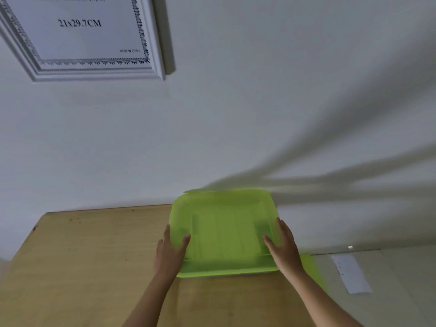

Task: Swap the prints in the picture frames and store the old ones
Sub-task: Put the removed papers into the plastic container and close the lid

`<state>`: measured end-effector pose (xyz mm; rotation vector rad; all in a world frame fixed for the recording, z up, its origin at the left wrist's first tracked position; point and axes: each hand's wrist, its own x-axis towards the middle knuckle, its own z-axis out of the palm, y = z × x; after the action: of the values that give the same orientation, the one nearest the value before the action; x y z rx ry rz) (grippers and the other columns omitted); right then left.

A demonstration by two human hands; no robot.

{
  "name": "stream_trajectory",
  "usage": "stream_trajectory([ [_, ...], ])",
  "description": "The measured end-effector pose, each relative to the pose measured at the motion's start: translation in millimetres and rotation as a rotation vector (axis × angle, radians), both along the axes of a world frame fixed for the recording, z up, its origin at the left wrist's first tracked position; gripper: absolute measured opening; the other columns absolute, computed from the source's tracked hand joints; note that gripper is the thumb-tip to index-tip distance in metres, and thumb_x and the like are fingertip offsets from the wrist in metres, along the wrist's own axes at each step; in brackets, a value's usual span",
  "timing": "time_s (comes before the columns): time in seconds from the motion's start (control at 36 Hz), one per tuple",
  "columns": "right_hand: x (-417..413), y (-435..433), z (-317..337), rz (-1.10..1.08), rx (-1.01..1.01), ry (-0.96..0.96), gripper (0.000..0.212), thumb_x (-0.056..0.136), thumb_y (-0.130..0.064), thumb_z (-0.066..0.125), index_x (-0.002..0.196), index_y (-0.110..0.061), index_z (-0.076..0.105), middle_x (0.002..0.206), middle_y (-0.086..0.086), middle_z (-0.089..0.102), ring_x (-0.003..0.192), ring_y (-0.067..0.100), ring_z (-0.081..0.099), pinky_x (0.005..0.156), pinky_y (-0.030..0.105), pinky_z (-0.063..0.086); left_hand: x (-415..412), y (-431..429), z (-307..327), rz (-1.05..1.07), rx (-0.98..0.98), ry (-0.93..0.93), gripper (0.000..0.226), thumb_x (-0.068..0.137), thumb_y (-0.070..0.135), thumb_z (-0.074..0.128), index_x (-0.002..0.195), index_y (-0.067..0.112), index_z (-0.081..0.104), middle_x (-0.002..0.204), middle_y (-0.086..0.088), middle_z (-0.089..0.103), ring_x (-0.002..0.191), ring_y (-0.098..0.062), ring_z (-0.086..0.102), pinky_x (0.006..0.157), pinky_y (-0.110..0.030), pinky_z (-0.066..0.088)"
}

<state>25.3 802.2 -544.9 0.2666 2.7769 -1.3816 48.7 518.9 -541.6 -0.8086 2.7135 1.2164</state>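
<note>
- While the left hand [171, 252] and the right hand [284, 247] flank it, a lime-green translucent plastic container [224, 232], squarish with rounded corners, is at the far right part of a tan wooden tabletop [94, 256], close against the white wall [236, 114]. Motion blur hides whether it rests on the wood or is just off it.
- Left hand: the thumb lies on the container's top face and the fingers wrap round its left edge, so this hand grips that side.
- Right hand: the thumb is also on the top face, with the fingers curled round the right edge in a matching grip.
- Both forearms are bare and reach in from the bottom of the view.
- A strip of green plastic [312, 270] shows under the right wrist, past the tabletop's right end. It is too blurred to tell whether it belongs to the container.
- A white moulded picture frame [94, 72] is on the wall at upper left, well apart from the container, with only its lower right corner in view.
- Inside the frame sits a white printed sheet [80, 31] with an ornamental black border, reading "21x29.7CM" and "MADE IN CHINA".
- A white paper slip [351, 272] with a few small dark dots lies on a pale surface [401, 279] right of the tabletop.
- Grey shadows fan across the wall to the right.
</note>
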Motion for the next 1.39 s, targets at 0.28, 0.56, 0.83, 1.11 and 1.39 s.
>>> stream_trajectory([
  [0.28, -6, 11, -8, -0.125, -0.143, 0.079, 0.049, 0.09, -0.017, 0.057, 0.137, -0.01, 0.042, 0.144, 0.004, 0.041, 0.133, 0.017, 0.037, 0.111, 0.03, 0.027, 10, 14, -4, -0.052, -0.092, -0.024, 0.07, 0.089, 0.052, 0.046, 0.146, 0.038, 0.009, 0.103, -0.006, 0.042, 0.103, -0.033, 0.055, 0.081, -0.036, 0.04],
  [0.56, -9, 4, -13, -0.237, -0.032, 0.11, 0.049, 0.091, -0.025, 0.055, 0.137, -0.014, 0.043, 0.116, 0.02, 0.059, 0.112, 0.034, 0.053, 0.096, 0.043, 0.043, -6, 10, -3, -0.073, 0.058, 0.084, 0.07, 0.087, 0.044, 0.057, 0.146, 0.034, 0.021, 0.118, -0.01, 0.048, 0.113, -0.028, 0.049, 0.087, -0.034, 0.039],
  [0.83, 3, 10, -5, -0.265, -0.319, 0.041, 0.048, 0.089, -0.017, 0.06, 0.135, -0.015, 0.046, 0.14, 0.0, 0.047, 0.13, 0.015, 0.041, 0.102, 0.021, 0.03, 3, 8, -4, -0.052, 0.147, 0.17, 0.071, 0.082, 0.034, 0.068, 0.143, 0.026, 0.033, 0.134, -0.008, 0.049, 0.122, -0.025, 0.047, 0.098, -0.036, 0.039],
  [1.11, 5, 7, -7, -0.231, -0.234, 0.054, 0.048, 0.091, -0.023, 0.056, 0.137, -0.017, 0.042, 0.141, 0.004, 0.044, 0.131, 0.019, 0.04, 0.106, 0.03, 0.032, 3, 5, -8, -0.016, 0.201, 0.178, 0.07, 0.079, 0.036, 0.07, 0.14, 0.03, 0.037, 0.136, -0.008, 0.051, 0.122, -0.026, 0.049, 0.101, -0.043, 0.042],
  [1.39, -7, 2, -8, -0.33, -0.023, 0.044, 0.048, 0.088, -0.038, 0.057, 0.133, -0.022, 0.048, 0.114, 0.018, 0.057, 0.11, 0.034, 0.053, 0.088, 0.039, 0.043, -3, 5, -11, 0.056, 0.164, 0.191, 0.067, 0.076, 0.045, 0.07, 0.136, 0.032, 0.042, 0.128, -0.008, 0.058, 0.115, -0.026, 0.055, 0.096, -0.042, 0.046],
])
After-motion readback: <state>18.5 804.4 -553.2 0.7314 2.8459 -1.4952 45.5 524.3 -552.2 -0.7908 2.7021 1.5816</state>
